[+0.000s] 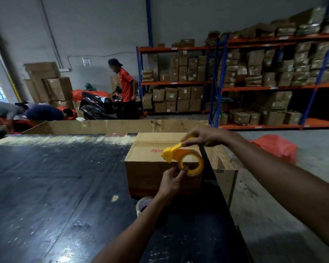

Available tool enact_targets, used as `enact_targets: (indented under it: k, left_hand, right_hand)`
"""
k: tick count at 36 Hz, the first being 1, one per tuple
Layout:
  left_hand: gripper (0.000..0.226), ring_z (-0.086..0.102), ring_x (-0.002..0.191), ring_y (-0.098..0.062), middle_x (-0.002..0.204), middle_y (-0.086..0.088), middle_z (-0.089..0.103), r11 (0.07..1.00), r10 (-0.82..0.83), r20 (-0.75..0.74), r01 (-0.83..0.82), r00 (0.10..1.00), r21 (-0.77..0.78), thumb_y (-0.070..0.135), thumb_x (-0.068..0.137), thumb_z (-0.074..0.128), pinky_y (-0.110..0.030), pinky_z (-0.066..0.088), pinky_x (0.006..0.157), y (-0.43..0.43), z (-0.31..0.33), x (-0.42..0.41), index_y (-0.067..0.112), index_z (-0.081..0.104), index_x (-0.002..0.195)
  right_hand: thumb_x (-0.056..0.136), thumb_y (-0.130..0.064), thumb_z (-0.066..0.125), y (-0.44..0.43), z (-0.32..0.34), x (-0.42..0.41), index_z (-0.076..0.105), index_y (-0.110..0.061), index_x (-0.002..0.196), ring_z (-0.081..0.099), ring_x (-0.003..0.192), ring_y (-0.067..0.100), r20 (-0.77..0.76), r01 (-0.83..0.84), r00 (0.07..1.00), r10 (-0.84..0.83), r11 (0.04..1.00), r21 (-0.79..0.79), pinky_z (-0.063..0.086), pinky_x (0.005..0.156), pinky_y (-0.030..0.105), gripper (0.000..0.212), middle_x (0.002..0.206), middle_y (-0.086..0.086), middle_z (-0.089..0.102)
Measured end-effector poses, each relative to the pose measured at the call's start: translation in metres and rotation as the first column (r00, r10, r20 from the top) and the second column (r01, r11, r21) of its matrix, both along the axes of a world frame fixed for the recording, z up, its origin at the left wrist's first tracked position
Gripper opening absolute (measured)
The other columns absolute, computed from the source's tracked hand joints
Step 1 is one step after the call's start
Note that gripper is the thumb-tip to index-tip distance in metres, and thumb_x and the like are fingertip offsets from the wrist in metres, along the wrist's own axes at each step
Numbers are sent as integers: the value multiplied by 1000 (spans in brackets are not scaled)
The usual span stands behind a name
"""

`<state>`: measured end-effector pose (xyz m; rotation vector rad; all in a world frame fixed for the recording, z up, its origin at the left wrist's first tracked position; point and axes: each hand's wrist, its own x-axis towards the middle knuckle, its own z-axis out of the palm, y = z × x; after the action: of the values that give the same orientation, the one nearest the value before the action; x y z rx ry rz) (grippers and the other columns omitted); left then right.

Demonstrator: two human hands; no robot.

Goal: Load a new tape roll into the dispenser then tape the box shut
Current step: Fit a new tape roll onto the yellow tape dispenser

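Observation:
A yellow tape dispenser (174, 153) hangs in the air in front of a cardboard box (146, 149) with red print on its closed top. My right hand (205, 136) grips the dispenser's upper back end. A tape roll (191, 166) sits at the dispenser's lower end, and my left hand (172, 180) pinches the roll's near rim from below. The box stands on the dark table (55, 186) near its right edge. Another whitish tape roll (143, 205) lies on the table just in front of the box, partly hidden by my left forearm.
Flattened cardboard (106, 127) stands along the table's far edge. An orange plastic bag (277, 147) lies on the floor to the right. Racks (264, 86) full of boxes line the back wall. A person in a red shirt (126, 86) stands by a motorcycle (99, 105); others crouch at left.

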<state>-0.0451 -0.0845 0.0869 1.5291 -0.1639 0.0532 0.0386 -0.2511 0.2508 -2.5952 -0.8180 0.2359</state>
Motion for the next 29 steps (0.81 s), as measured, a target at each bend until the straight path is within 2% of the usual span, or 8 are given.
enact_targets:
  k: [5,12,16,19,21,24,27,29]
  left_hand:
    - [33,76,109,-21,115,-6,79,999,-50,-45,51,998,3,37,95,68,-45,61,95,5,6,-3,15,72,120]
    - [38,77,104,-25,109,-11,80,998,48,-88,-51,995,-30,34,92,72,-50,60,97,9,32,2,5,73,117]
    - [37,76,105,-21,109,-7,81,999,14,-47,-12,999,30,38,93,69,-44,60,99,11,44,5,9,73,116]
    - [33,76,103,-16,107,-4,81,1000,-26,13,26,1000,11,40,95,68,-30,61,90,10,42,1,11,75,111]
    - [32,77,102,-18,105,-6,81,998,-66,6,66,998,-24,38,95,69,-27,62,86,9,30,-2,10,76,109]
    - [38,78,96,-25,103,-16,81,996,-88,-137,89,987,-4,40,94,71,-34,62,87,7,-3,-4,4,76,105]
    - [41,74,68,-15,89,-25,77,992,-11,-331,51,943,113,40,93,71,-22,59,70,2,-45,-1,1,74,83]
    - [41,68,54,-11,76,-19,71,980,44,-439,47,898,194,38,93,72,-22,59,63,-1,-71,0,4,68,71]
  right_hand:
    - [86,-46,73,12,34,-2,76,-19,115,61,113,19,7,9,1000,-8,997,-80,52,98,43,39,122,0,71]
    - [87,-49,72,29,52,7,76,-23,112,61,106,17,113,5,994,10,990,-139,53,88,36,36,118,-3,67]
    - [88,-48,70,27,51,18,76,-28,112,58,111,14,137,-19,990,40,989,-149,51,90,37,31,125,-7,64]
    - [87,-49,71,25,47,27,77,-30,108,58,100,9,195,28,981,-4,992,-121,47,74,30,29,118,-6,67]
    - [86,-49,71,23,46,32,76,-33,105,56,97,7,221,54,975,-31,993,-102,46,71,30,26,116,-6,66]
    - [87,-48,70,20,47,37,76,-33,107,59,101,11,196,61,979,-48,996,-64,50,76,32,25,117,-6,67]
    - [88,-48,70,20,49,37,76,-29,107,60,102,16,181,60,982,-52,997,-40,51,75,33,28,113,-4,68]
    - [88,-47,70,23,49,38,76,-27,107,61,103,18,175,55,983,-49,998,-29,52,81,35,28,112,-2,69]
